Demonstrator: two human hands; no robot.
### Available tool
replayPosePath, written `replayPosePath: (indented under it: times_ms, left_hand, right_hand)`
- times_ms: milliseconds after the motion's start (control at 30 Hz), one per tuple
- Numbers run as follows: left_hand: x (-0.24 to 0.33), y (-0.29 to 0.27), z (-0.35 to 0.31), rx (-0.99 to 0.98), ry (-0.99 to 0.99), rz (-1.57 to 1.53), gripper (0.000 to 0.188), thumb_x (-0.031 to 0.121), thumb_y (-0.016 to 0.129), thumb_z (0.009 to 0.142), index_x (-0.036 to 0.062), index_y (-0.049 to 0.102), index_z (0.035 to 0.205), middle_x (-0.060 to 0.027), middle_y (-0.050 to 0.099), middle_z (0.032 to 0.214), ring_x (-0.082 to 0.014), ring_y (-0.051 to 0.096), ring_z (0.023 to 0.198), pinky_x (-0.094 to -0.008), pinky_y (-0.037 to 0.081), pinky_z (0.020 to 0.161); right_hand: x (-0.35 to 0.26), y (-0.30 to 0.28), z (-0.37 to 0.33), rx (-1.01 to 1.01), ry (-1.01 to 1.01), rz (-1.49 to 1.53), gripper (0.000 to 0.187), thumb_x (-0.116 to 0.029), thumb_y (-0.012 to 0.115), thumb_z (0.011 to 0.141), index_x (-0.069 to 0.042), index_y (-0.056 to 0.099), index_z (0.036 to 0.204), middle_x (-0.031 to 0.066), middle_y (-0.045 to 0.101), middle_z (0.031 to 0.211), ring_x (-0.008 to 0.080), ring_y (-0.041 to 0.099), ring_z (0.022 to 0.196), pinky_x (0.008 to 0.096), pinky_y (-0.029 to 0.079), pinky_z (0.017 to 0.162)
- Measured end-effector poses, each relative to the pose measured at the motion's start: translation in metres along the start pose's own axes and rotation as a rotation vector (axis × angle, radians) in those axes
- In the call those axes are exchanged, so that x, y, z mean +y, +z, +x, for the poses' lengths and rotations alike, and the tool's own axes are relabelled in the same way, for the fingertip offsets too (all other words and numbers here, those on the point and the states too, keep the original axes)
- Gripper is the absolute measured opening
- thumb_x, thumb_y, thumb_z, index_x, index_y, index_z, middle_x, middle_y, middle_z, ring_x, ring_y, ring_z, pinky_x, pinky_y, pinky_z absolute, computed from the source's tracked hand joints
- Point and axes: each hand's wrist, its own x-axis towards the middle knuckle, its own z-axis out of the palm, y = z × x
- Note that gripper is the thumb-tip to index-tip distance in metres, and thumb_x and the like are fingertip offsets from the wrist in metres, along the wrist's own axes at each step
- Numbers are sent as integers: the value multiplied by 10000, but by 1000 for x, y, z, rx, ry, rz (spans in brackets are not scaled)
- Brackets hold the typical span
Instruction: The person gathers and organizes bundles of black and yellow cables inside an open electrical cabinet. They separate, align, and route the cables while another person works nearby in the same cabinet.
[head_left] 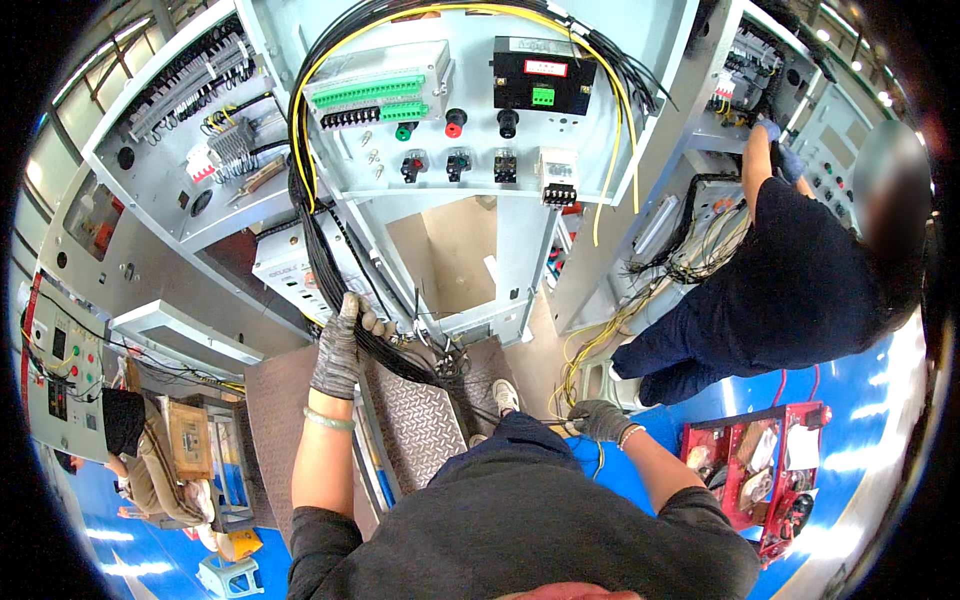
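Observation:
My left hand (345, 345), in a grey glove, is closed round a thick bundle of black wires (318, 250). The bundle runs down from the open cabinet door panel (470, 165) and on past my hand to a loose tangle over the metal step. Out to the right, my gloved right hand (603, 421) is closed on thin dark wires that stretch across from the tangle; its fingertips are partly hidden. A yellow wire (440, 10) arches over the panel beside the black ones. Green terminal blocks (368, 92) and a black meter unit (543, 78) sit on the panel.
Below my left hand is a ribbed metal step (415, 420). A co-worker (800, 270) stands at the right, hands in another cabinet. A red tool cart (755, 470) stands lower right. Another person (160, 465) sits at far left, near a small stool (230, 577).

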Motion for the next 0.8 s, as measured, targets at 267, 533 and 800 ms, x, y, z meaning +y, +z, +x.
replayPosePath:
  times_ms: [267, 533, 800]
  left_hand:
    - [-7, -1, -1, -72, 66, 21, 337, 471, 585, 809, 145, 500, 792, 50, 350, 577, -124, 383, 524, -385, 452, 738]
    - [-4, 6, 1, -72, 14, -113, 431, 529, 599, 762, 111, 503, 723, 72, 300, 465, -95, 322, 433, -308, 461, 674]
    - [-2, 22, 3, -137, -33, -315, 457, 503, 527, 843, 89, 461, 660, 67, 294, 420, -77, 265, 381, -284, 392, 578]
  right_hand:
    - [4, 24, 10, 88, 8, -94, 290, -404, 521, 830, -164, 637, 943, 80, 647, 911, 296, 605, 890, 413, 458, 805]
    - [-10, 37, 35, 2, 63, -275, 241, -318, 533, 784, -179, 640, 950, 87, 641, 910, 295, 586, 918, 436, 436, 822]
    - [-14, 36, 74, -53, 114, -46, 190, -204, 573, 732, -145, 663, 888, 113, 645, 879, 291, 597, 867, 409, 452, 799]
